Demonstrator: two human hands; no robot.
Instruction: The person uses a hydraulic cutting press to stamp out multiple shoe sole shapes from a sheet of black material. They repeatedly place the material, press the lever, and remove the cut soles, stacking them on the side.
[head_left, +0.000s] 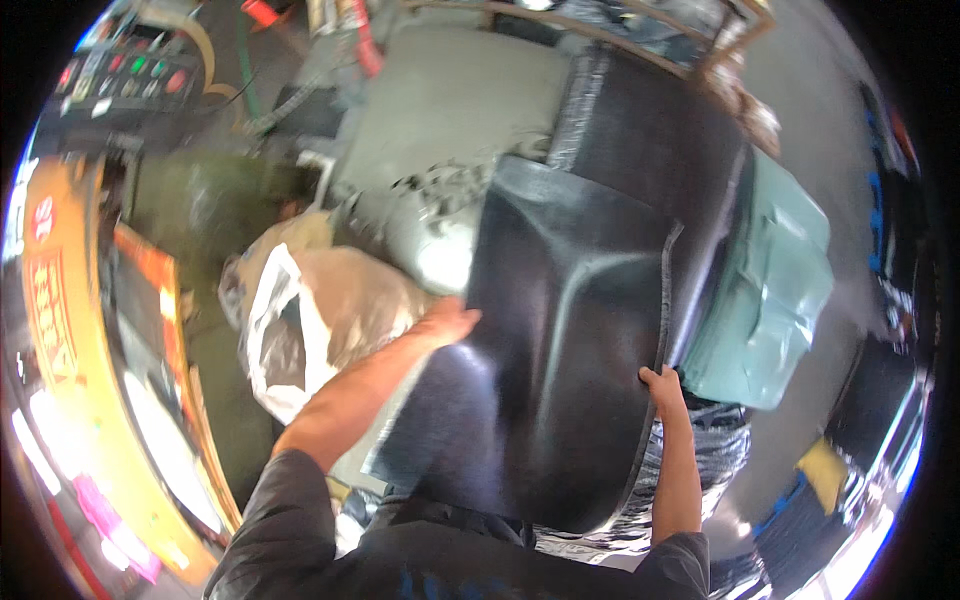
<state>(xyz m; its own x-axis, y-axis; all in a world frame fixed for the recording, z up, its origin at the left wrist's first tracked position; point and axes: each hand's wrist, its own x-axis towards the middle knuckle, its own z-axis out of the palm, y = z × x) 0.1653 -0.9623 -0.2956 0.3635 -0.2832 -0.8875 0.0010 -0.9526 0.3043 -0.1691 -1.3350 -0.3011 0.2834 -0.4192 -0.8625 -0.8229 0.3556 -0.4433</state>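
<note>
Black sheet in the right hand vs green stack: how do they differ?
Colour: the black sheet is dark, the green stack pale. Contact: the right hand grips the black sheet's edge; no hand touches the green stack. Size in view: black sheet larger, green stack smaller. Both look glossy.

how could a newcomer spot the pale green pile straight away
Start at the big black sheet in the middle, its right edge held by the right hand. Look up and right from that hand, past more black sheeting. There sits the creased pile, its pale green setting it apart from the black.
</note>
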